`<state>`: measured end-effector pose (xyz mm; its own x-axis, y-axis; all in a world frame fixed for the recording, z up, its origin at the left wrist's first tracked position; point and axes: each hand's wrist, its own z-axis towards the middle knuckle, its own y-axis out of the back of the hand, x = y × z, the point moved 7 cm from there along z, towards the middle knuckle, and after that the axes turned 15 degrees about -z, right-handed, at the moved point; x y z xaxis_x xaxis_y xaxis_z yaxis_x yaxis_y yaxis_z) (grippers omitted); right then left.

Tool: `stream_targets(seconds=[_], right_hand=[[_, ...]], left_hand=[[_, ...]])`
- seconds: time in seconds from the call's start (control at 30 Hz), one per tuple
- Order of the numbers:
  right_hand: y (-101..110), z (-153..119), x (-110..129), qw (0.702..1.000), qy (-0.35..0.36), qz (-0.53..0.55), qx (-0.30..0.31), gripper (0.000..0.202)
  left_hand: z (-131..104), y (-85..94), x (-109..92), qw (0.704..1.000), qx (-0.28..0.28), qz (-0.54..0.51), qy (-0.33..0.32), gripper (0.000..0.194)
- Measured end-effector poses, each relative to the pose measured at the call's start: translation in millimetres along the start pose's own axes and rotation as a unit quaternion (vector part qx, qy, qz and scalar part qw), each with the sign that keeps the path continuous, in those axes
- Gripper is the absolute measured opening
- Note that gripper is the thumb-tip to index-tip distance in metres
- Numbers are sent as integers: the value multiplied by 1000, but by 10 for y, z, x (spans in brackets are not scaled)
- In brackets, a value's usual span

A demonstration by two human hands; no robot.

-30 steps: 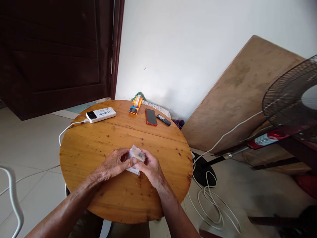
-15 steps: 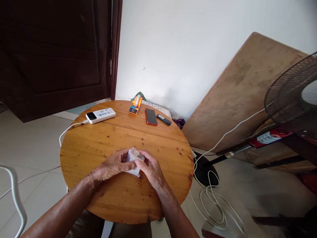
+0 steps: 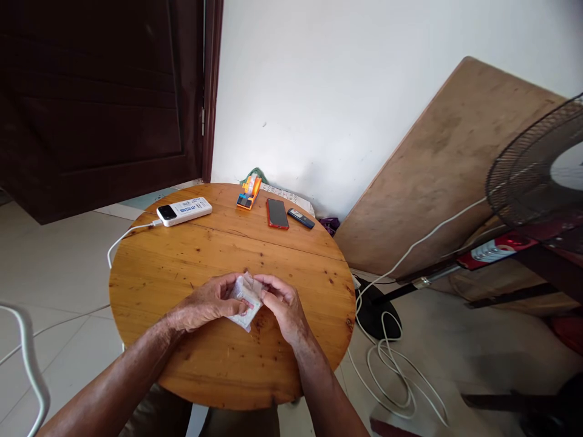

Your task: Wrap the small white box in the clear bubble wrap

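Note:
A small whitish packet in clear plastic wrap (image 3: pixel 245 314) is between my hands, above the near half of the round wooden table (image 3: pixel 182 364). My left hand (image 3: pixel 214 301) grips its left side, the thumb lying across the front and the fingers behind. At the packet's upper right edge, my right hand (image 3: pixel 285 303) pinches the plastic between thumb and fingers. What lies inside the wrap is too blurred to name, though a small reddish patch shows by the left thumb.
On the table's far side are a white power bank (image 3: pixel 184 212) with a cable, an orange tape dispenser (image 3: pixel 249 192), a red-edged phone (image 3: pixel 277 213) and a dark handset (image 3: pixel 301 218). A standing fan (image 3: pixel 537 170) and coiled white cable (image 3: pixel 387 364) are on the right.
My right thumb has slid off the packet's front toward its upper right edge, baring more of the face. The packet is tilted slightly differently. My left hand keeps its grip.

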<state>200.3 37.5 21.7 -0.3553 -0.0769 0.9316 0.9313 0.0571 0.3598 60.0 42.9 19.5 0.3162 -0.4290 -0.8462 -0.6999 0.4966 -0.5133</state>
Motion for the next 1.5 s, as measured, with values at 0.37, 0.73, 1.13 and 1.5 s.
stream_targets(seconds=[0.37,0.73,1.13,1.5], right_hand=[[78,-13,61,996,24,-8,-80,23],[65,-18,83,993,53,-53,-88,21],[12,-56,254,971,136,-176,-85,20],[-42,-44,298,945,190,-239,-114,18]], left_hand=[[-19,-74,-50,996,13,87,-18,46],[61,89,39,980,-59,181,-48,49],[56,172,-91,926,-141,335,-102,33],[70,271,-27,946,-126,290,-70,59]])
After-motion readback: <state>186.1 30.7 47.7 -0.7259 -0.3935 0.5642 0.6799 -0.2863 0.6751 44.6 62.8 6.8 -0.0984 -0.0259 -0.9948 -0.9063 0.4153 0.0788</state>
